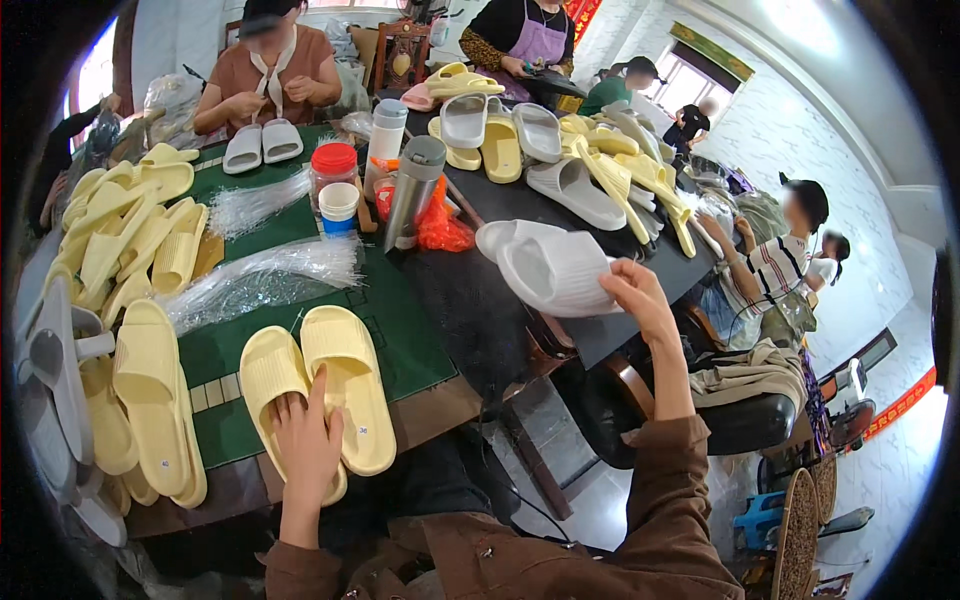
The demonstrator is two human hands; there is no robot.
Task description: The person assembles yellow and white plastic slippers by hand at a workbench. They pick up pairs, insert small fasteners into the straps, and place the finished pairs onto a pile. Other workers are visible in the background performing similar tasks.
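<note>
A pair of pale yellow slide slippers [352, 388] lies side by side near the table's front edge. My left hand [307, 440] rests on them with its fingers spread, some reaching into the left slipper and the index finger touching the right one. Out to the right, above the dark table's edge, my right hand [638, 292] pinches light grey slippers [548, 272] between thumb and fingers. They look like a pair laid together, though the overlap hides part of one.
Stacked yellow slippers [160, 390] and grey slippers [62, 370] line the left. Clear plastic strands [270, 280] lie on the green mat [410, 350]. A steel flask [414, 190], a paper cup [338, 207] and a red-lidded jar [334, 165] stand mid-table. Co-workers sit around.
</note>
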